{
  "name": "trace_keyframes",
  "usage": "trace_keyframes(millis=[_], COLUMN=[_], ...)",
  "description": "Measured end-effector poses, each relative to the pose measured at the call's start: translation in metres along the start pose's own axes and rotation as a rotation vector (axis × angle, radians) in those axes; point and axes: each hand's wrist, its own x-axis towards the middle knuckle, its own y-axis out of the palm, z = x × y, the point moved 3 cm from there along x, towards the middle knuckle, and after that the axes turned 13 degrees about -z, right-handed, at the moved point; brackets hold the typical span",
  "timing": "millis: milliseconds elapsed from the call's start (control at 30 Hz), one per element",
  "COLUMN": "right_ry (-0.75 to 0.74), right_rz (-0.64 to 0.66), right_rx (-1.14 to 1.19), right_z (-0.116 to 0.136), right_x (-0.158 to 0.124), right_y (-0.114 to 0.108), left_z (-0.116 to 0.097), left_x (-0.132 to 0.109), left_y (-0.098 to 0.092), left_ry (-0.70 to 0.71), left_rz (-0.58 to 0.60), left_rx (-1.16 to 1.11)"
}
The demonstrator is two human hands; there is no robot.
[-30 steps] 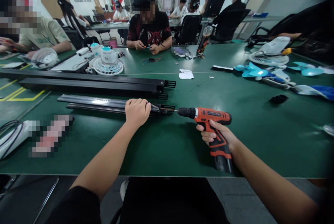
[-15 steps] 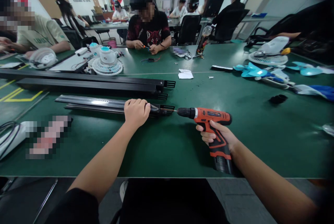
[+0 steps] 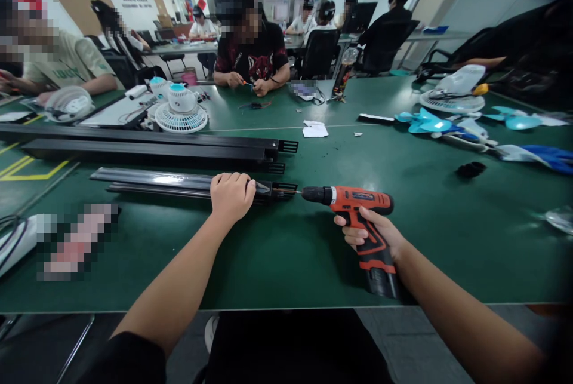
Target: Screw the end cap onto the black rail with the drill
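Observation:
My left hand (image 3: 233, 196) is wrapped over a long black bar (image 3: 152, 177) near its right end, pressing it to the green table. That end carries a slotted black end piece (image 3: 284, 189). My right hand (image 3: 373, 230) grips the handle of an orange and black cordless drill (image 3: 360, 199), its fingers curled around the grip. The drill points left, and its thin bit reaches into the slotted end piece; whether it touches a screw is too small to tell. The battery base hangs low near the table's front edge.
Two more long black bars (image 3: 147, 149) lie just behind. White fan parts (image 3: 181, 112) stand at back left, and blue fan blades (image 3: 425, 121) at back right. A pixelated flat object (image 3: 83, 240) lies at front left. Across the table, a person (image 3: 250, 49) handles a small tool.
The whole view has shifted slightly. Both hands, the bar and the drill keep nearly the same places relative to one another.

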Motion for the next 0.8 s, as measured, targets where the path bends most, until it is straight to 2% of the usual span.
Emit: trace_keyframes(millis=[233,400,600,800], right_ry=[0.034,-0.03,0.035,0.026], right_rz=[-0.038,-0.087,-0.061,-0.084], right_rx=[-0.006,0.0,0.006,-0.015], right_z=[-0.001,-0.001,-0.001,0.0], right_x=[0.0,0.002,0.001,0.001], right_y=[-0.004,-0.01,-0.009,-0.007], left_z=[0.0,-0.001,-0.001,-0.001], left_x=[0.0,0.001,0.001,0.001], left_y=[-0.001,-0.002,-0.001,-0.001], left_ry=[0.011,0.005,-0.003,0.002], left_rz=[0.006,0.009,0.023,0.018], left_rx=[0.001,0.009,0.002,0.01])
